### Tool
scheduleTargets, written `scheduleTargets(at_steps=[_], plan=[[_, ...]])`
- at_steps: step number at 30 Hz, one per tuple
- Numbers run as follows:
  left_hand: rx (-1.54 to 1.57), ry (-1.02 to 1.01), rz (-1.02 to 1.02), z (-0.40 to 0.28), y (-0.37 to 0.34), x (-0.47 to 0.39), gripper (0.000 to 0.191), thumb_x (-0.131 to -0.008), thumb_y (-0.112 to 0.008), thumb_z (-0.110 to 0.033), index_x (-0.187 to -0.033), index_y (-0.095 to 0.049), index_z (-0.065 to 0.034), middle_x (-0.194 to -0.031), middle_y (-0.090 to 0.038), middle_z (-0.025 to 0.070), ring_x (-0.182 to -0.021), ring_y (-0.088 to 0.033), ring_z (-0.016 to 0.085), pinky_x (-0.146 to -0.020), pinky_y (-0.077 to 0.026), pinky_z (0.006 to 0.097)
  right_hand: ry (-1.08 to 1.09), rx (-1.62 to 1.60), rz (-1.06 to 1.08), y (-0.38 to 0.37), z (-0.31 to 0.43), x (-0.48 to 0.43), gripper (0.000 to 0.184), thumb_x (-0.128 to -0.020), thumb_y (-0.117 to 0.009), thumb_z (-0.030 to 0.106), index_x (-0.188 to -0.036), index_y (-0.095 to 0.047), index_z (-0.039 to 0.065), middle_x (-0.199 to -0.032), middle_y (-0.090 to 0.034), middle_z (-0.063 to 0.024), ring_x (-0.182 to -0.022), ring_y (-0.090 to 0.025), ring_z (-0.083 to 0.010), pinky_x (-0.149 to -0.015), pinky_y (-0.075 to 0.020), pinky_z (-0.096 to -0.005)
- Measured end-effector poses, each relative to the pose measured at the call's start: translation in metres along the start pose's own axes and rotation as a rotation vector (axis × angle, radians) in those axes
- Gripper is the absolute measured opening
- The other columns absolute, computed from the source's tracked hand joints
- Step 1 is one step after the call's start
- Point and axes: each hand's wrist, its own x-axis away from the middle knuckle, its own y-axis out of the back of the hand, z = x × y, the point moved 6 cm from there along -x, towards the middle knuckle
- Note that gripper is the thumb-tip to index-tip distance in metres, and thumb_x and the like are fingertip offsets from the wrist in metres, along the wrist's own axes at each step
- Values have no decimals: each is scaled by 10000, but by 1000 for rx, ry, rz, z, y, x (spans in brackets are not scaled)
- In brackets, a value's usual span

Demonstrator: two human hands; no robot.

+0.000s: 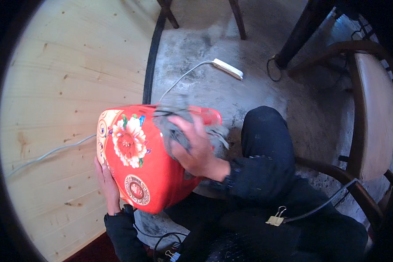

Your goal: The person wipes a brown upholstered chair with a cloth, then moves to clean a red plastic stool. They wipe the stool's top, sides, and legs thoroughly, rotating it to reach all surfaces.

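A red plastic container (163, 170) with a printed peony and a round emblem stands tilted near the wood-panelled wall, in front of me. My left hand (107, 183) lies along its lower left side, fingers extended and pressed against the patterned edge. A grey cloth (177, 131), blurred in places, is gripped by my right hand (195, 147) against the container's upper right part. One end of the cloth hangs out to the right of the fingers. The container's underside and far side are hidden.
A white power strip (227, 68) lies on the concrete floor, its cable running towards the container. The pine wall (68, 82) is at the left. At the right stands a padded wooden chair (375, 114). A binder clip (275, 220) grips a dark cable.
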Motion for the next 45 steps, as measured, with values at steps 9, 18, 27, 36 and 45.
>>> scheduleTargets(at_steps=[9, 18, 27, 36, 45], plan=[[-17, 13, 33, -7, 1, 2, 603, -1121, -366, -328, -1606, -296, 22, -1656, -315, 223, -1536, -291, 325, -1248, -221, 399, -845, 55, -275, 7, -219, 45, 436, -887, -631, 251, -1279, -669, 66, -1226, -646, -276, -1174, -589, -425, -1039, -454, -462], [-89, -13, -2, -13, 4, 2, 598, -1119, -381, -334, -1595, -318, 21, -1645, -336, 219, -1531, -303, 323, -1245, -226, 414, -1120, 331, 152, 14, -287, 26, 441, -835, -628, 286, -1209, -726, 74, -1220, -700, -267, -1178, -647, -434, -995, -511, -447], [-34, 40, -18, -3, 4, 5, 598, -1117, -409, -350, -1597, -334, 0, -1642, -349, 186, -1511, -331, 288, -1231, -256, 409, -682, 510, 1038, -15, -286, -83, 367, -804, -630, 286, -1031, -764, 30, -1074, -740, -238, -972, -705, -414, -817, -548, -487], [203, 125, -61, 3, 0, 6, 618, -1114, -441, -373, -1610, -319, -25, -1631, -363, 150, -1456, -398, 236, -1193, -341, 402, -1230, -775, 406, 6, -267, -144, 352, -1022, -504, 308, -1073, -687, 11, -929, -742, -128, -823, -727, -268, -801, -603, -473], [241, 151, -69, -7, -3, 5, 644, -1111, -437, -387, -1620, -288, -23, -1622, -375, 139, -1426, -437, 220, -1162, -391, 401, -1357, -215, 383, 48, -325, 30, 438, -868, -643, 172, -1282, -663, 32, -955, -695, -76, -900, -671, -197, -838, -548, -348]])
